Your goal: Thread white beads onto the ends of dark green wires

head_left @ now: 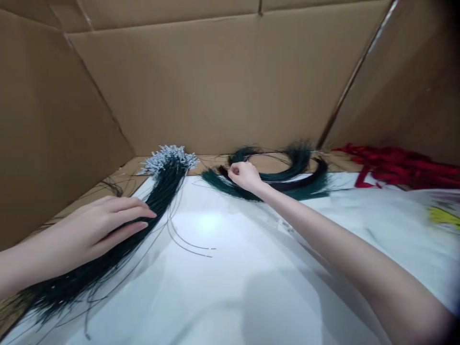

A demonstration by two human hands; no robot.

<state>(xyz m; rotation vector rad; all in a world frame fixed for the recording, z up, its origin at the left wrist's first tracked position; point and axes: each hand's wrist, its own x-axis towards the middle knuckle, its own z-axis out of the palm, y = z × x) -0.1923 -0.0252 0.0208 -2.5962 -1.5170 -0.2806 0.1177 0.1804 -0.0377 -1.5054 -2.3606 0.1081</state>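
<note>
A long bundle of dark green wire stems (163, 194) with pale blue-white beaded tips (168, 158) lies slanting across the left side. Over its middle rests my left hand (111, 223), palm down with the fingers stretched out. My right hand (246, 176) reaches to the back, its thumb and fingertips pinched together at the curved dark green and black strands (298, 184). Whatever sits between those fingertips is too small to make out. Two loose stems (190, 247) curve away from the bundle onto the white sheet (223, 287).
Cardboard walls (201, 86) enclose the work surface at the back and both sides. Red ribbons (398, 165) are heaped at the back right. Nearer on the right lies a clear plastic bag (391, 225) with a yellow patch (445, 218). Stray strands (115, 187) lie by the left wall.
</note>
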